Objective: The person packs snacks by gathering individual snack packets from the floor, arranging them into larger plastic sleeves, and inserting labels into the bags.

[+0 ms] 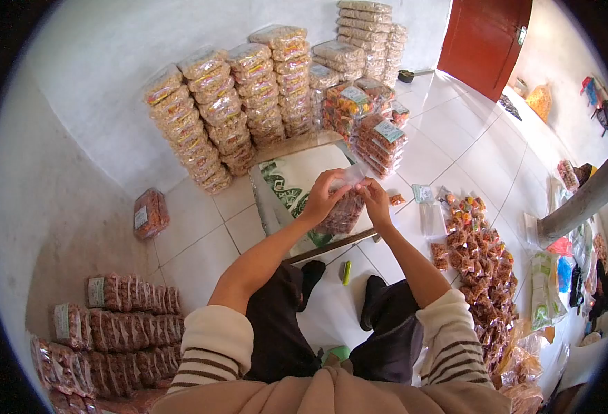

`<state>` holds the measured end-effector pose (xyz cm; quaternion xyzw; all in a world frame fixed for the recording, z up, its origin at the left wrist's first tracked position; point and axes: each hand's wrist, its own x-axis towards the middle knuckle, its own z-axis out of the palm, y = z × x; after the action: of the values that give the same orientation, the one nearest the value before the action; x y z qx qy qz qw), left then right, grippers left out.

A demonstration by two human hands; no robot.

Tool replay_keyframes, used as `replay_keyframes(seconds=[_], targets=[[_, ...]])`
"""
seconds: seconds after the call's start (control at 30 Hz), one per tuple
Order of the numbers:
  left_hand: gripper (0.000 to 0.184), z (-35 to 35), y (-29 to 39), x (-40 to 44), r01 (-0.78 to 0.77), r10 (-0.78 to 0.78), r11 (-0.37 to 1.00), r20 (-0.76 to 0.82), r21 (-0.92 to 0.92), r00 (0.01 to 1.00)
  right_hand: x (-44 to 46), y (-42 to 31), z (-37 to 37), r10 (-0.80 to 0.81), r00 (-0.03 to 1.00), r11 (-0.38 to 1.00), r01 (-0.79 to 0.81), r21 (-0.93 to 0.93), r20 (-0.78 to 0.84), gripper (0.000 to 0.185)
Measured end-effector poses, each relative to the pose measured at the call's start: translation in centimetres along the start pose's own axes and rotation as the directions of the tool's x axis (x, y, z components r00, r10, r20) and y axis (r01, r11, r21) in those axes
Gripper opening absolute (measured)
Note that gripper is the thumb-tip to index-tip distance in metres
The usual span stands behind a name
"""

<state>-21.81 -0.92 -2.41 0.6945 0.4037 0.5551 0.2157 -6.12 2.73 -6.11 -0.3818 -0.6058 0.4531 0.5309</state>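
A clear plastic bag (340,215) filled with reddish-brown snack packets rests on the low table (369,200) in front of me. My left hand (323,198) pinches the bag's loose upper end. Close beside it, my right hand (373,199) pinches the same plastic, the fingertips of both hands nearly touching. The bag's free plastic end sticks up past my fingers. Under the bag lies a white sheet with a green print (283,181). My hands partly cover the bag's top.
Tall stacks of packed bags (218,100) line the wall. Labelled bags (380,141) stand just beyond the table. Loose snack packets (480,255) are heaped on the floor at right, near flat empty bags (432,217). Rows of filled bags (121,324) lie at left. A green cutter-like object (346,272) lies between my feet.
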Motion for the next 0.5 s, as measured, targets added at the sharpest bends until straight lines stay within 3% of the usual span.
replay_keyframes(seconds=[0.07, 0.13, 0.17, 0.2, 0.27, 0.33, 0.43, 0.5], targets=[[0.021, 0.2, 0.1, 0.3, -0.067, 0.075, 0.99, -0.061, 0.12, 0.995, -0.2, -0.4, 0.4, -0.001, 1.0, 0.996, 0.002, 0.088, -0.008, 0.016], [0.018, 0.7, 0.1, 0.6, -0.038, 0.041, 0.999, -0.082, 0.03, 0.996, -0.4, -1.5, 0.9, -0.001, 1.0, 0.985, 0.004, 0.174, -0.017, 0.015], [0.016, 1.0, 0.1, 0.7, -0.011, 0.004, 0.998, -0.099, -0.061, 0.995, -0.5, -2.0, 1.0, 0.004, 0.999, 0.989, 0.001, 0.15, -0.032, 0.014], [0.016, 1.2, 0.6, 0.9, -0.009, 0.003, 0.998, -0.097, -0.062, 0.995, -0.5, -2.2, 1.1, 0.009, 0.999, 0.992, -0.004, 0.126, -0.047, 0.013], [0.014, 1.5, 1.4, 1.3, 0.038, -0.042, 0.999, -0.237, -0.019, 0.971, -0.5, -2.6, 1.4, -0.034, 0.997, 0.994, 0.041, 0.097, -0.072, 0.014], [0.013, 1.4, 1.8, 1.6, 0.066, -0.071, 0.997, -0.248, -0.026, 0.966, -0.4, -2.9, 1.4, -0.079, 0.992, 0.994, 0.085, 0.066, -0.094, 0.015], [0.013, 1.5, 1.3, 1.9, 0.062, -0.084, 0.994, -0.281, -0.089, 0.956, -0.3, -2.9, 1.0, 0.018, 0.995, 0.993, -0.007, 0.118, -0.095, 0.014], [0.012, 1.6, 1.0, 2.0, 0.026, -0.069, 0.989, -0.301, -0.143, 0.951, -0.3, -3.1, 0.6, -0.052, 0.998, 0.997, 0.051, -0.063, -0.02, 0.015]])
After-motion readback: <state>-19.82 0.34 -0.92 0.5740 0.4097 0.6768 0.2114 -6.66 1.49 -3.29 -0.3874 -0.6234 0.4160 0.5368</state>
